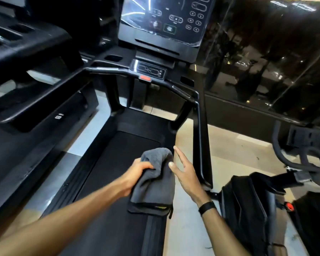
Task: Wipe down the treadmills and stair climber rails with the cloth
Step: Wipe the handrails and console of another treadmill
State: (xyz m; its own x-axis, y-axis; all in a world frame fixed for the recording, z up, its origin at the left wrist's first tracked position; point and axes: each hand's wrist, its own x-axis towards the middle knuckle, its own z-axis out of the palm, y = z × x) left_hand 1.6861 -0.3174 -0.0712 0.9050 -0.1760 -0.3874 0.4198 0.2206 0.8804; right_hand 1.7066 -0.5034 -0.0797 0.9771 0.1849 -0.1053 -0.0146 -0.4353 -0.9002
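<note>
Grey cloth (155, 180) is held up over the near end of the treadmill belt (122, 163), bunched and draped, w/ folded lower edges hanging free; not resting on any surface. Left hand (137, 174) is curled round the cloth's upper left side, so that grip is pinching fabric. Right hand (187, 174) is spread, fingers straight, just beside the cloth's right edge; contact cannot be told. Cloth is judged soft, light, limp, prob. terry/microfibre: no fragility, no slip risk, but loose ends may trail. Best taken as a wad in the palm, or wrapped round a rail so pressure is spread. Right side rail (201, 137) stands just right of the hands, near enough to be done next (judgement). Console (164, 21) at far centre shows icons only; text too small/blurred to be read. Red stop tab (145, 78) below it, no legible wording. Small white label on the left-hand machine, unreadable. No brand name made out.
</note>
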